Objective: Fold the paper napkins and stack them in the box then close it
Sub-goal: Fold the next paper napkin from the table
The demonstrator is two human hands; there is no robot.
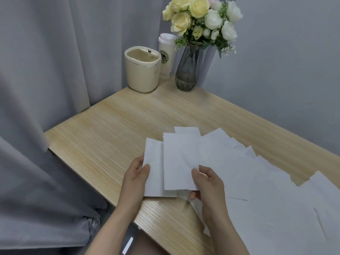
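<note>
Fingers of both hands pinching white napkins at their near edges, over the table

Paper napkins between both hands

Two bare forearms rise from the frame's bottom edge, one from about 7 o'clock and the other from about 5 o'clock, each ending in an unadorned hand. No sleeve covers either arm as far down as the view reaches. The left hand shows slim fingers and short, plain nails; no ring, watch or band shows on it or its wrist. The right hand is likewise free of jewellery, its thumbnail short and unpainted. At 6 o'clock, between the forearms, a bare patch that may be the person's knee or thigh shows, though the blur there leaves that uncertain.
</note>
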